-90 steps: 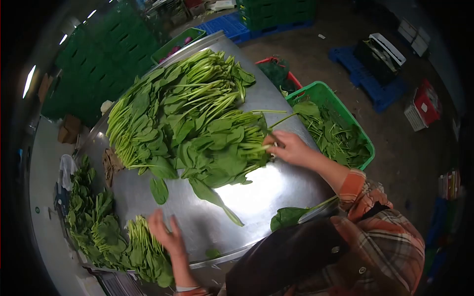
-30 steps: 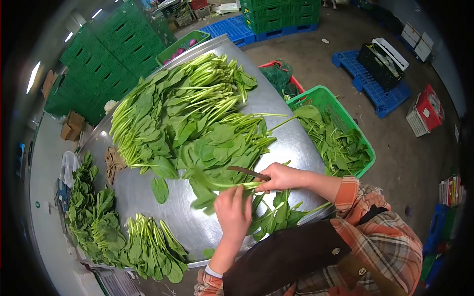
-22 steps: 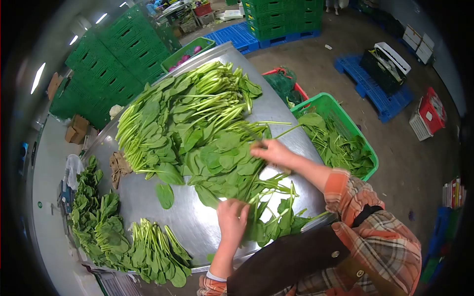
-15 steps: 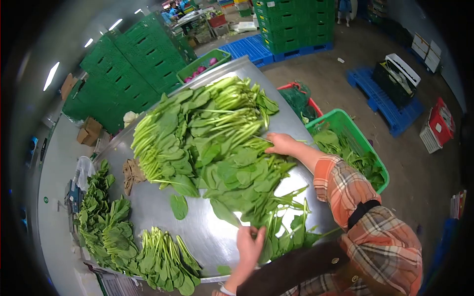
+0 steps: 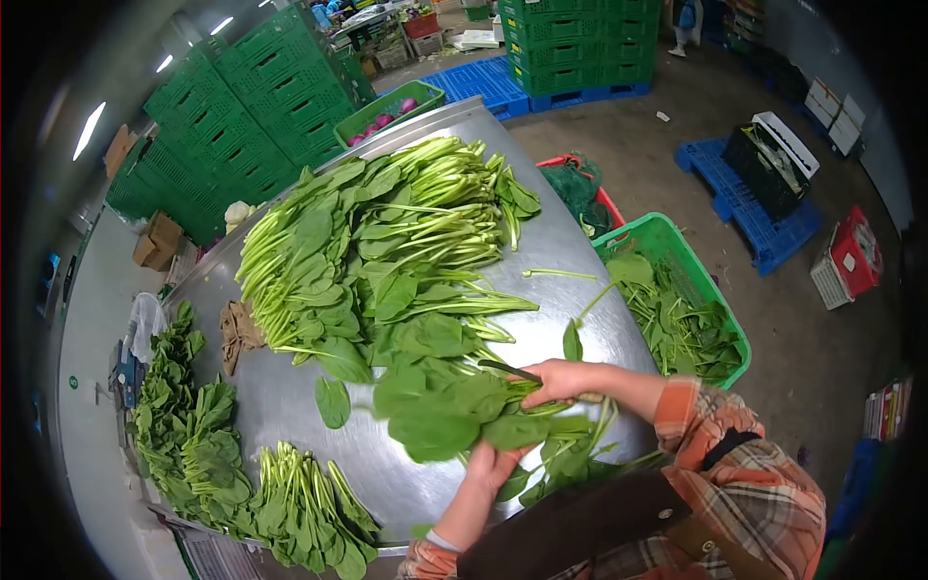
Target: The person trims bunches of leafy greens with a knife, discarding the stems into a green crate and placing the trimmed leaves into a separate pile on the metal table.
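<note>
Right of centre: my right hand [image 5: 561, 384] grips a dark knife [image 5: 507, 369], blade pointing left, against the stems of a leafy bunch [image 5: 440, 406]. Lower centre: my left hand [image 5: 495, 467] touches the bunch's lower leaves, fingers partly hidden. Steel table [image 5: 387, 474] beneath; large greens pile [image 5: 387, 232], upper centre; green basket [image 5: 691, 251] holding leaves, right.
</note>
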Demonstrator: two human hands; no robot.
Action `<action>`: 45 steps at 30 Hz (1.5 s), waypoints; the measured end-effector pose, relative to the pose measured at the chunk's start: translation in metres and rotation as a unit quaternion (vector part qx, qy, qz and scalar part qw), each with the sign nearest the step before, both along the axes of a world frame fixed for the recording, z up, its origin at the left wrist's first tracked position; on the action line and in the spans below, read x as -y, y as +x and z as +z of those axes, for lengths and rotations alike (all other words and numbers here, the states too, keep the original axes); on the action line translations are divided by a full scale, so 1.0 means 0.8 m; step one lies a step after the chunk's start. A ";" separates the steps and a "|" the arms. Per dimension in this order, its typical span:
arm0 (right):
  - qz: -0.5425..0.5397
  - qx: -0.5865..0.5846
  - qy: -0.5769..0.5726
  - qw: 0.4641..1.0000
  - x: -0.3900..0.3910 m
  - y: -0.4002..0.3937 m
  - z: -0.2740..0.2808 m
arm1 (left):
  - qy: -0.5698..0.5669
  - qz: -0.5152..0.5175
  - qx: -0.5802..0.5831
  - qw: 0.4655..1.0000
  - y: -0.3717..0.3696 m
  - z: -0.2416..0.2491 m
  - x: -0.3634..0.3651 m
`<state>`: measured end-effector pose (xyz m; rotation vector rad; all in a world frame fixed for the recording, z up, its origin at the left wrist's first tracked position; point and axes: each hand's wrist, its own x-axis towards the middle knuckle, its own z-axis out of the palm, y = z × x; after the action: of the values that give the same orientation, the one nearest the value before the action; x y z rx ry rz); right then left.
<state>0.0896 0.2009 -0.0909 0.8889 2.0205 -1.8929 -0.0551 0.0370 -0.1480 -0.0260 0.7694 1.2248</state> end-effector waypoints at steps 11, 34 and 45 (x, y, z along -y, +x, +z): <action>-0.057 -0.146 0.575 0.803 0.052 -0.003 0.116 | -0.054 0.139 -0.001 0.989 0.029 0.033 -0.054; -0.178 -0.153 0.448 0.862 -0.058 -0.035 -0.045 | 0.102 -0.079 -0.488 0.863 -0.009 0.080 0.067; -0.159 -0.190 0.066 0.967 0.095 0.026 0.046 | 0.120 -0.020 -0.769 0.628 0.021 0.116 0.044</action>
<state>0.1107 0.1250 -0.0542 0.9971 2.3643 -2.2688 -0.0381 0.0019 -0.0554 1.4448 2.0266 1.0790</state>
